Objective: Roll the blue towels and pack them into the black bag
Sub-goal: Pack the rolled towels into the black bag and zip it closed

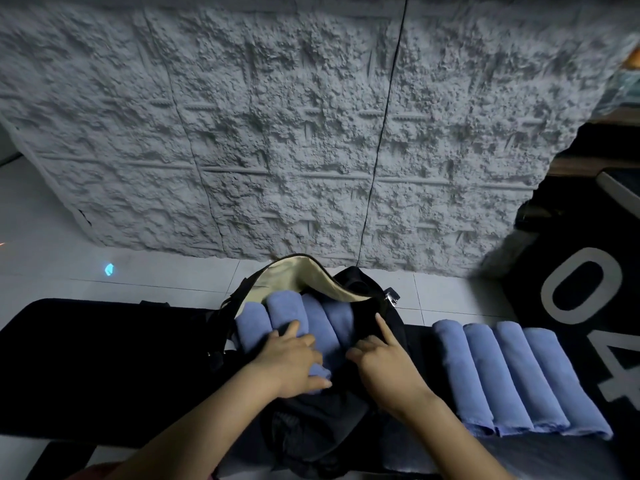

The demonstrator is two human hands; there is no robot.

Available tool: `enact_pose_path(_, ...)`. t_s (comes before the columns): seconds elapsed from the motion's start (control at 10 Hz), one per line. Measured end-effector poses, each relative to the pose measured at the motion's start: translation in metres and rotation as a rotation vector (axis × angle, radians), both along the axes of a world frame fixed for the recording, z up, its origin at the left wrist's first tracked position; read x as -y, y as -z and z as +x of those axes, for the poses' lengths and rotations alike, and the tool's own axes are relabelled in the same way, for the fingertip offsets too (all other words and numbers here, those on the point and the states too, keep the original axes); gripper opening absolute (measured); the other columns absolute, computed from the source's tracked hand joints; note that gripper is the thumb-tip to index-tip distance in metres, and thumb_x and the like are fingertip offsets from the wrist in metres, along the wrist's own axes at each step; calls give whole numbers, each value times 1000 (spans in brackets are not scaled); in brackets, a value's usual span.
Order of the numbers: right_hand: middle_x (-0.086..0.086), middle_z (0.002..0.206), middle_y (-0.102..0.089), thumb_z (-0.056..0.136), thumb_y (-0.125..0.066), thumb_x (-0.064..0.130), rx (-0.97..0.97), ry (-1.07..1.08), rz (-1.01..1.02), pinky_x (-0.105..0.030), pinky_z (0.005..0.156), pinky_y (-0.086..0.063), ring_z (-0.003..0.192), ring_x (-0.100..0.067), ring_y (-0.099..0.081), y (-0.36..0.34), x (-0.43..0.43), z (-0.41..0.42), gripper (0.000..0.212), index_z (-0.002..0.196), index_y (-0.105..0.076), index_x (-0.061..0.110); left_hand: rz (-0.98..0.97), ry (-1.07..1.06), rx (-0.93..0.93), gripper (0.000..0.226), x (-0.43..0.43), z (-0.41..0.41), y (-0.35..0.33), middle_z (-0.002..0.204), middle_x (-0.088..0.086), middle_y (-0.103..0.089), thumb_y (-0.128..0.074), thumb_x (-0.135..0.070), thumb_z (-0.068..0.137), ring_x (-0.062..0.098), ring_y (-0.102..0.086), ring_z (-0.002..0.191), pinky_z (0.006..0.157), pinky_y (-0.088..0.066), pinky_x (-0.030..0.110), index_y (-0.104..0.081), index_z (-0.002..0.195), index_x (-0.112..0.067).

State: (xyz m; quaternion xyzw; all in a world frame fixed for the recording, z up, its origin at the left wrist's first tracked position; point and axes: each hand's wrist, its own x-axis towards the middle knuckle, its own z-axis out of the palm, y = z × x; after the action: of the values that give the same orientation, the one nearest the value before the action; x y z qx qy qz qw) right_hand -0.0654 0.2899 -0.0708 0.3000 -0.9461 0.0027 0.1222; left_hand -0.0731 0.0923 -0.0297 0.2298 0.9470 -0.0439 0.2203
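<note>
While left hand (pixel 294 358) fingers press flat, spread on rolled towels (pixel 287 317), right hand (pixel 384 365) forefinger extended.

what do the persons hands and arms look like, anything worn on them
Both are bare: the left hand and right hand show no gloves, rings, watch or bands, and both forearms are uncovered down to the frame's bottom edge, with no sleeve in view.

wall: grey textured panels (pixel 277 133) | floor: white tiles (pixel 52 237) | mat: black (pixel 86 358)
</note>
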Motion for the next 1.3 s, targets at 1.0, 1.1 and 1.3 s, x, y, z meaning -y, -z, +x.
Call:
enact_pose_path(1.0,-12,134,-40,86,-55,39,643,1073,-417,-41,91,-42,117,-34,-46,46,-90,4,80,146,-4,27,195,-203,-81,48,-5,5,13,147,-14,-30,-36,-53,94,15,-17,138,106,-33,35,-44,135,-30)
enact_pose_path(1.1,-5,110,-59,74,-63,48,623,995,-521,-34,78,-48,89,-23,-57,25,-93,1,71,134,-32,27,189,-256,-131,48,-5,3,7,155,-6,-18,-19,-54,96,18,-16,138,105,-31,39,-54,121,-34)
enact_pose_path(1.3,12,98,-61,71,-68,33,926,577,-836,0,76,-38,81,17,-52,-108,-76,31,55,123,-51,24,212,-335,-180,44,-2,-4,15,157,-3,-11,-48,-51,88,21,-8,142,113,-18,36,-45,127,-32)
